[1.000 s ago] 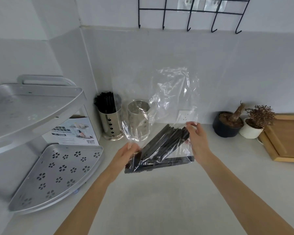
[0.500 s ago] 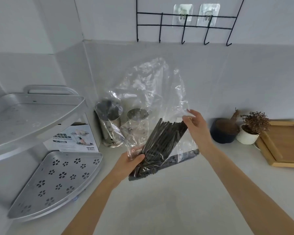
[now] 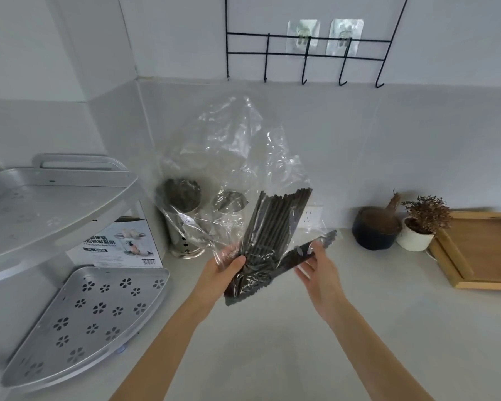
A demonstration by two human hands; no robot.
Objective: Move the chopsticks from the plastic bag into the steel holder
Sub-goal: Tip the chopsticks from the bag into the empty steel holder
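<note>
A clear plastic bag is held upright above the counter, its open end up. Inside it, a bundle of several dark chopsticks leans to the right. My left hand grips the bag's lower end around the chopstick tips. My right hand pinches the bag's dark bottom strip at the lower right. Behind the bag, against the wall, stand two steel holders. The left holder has dark chopsticks in it. The right holder looks empty and shows only through the plastic.
A two-tier metal corner rack fills the left side, with a printed box behind it. At the right stand a dark pot, a white pot with a dry plant and a wooden tray. A black hook rack hangs on the wall.
The bag and chopsticks swung from nearly flat to upright. My right hand let go of the chopsticks' upper end and dropped to the bag's bottom strip.
</note>
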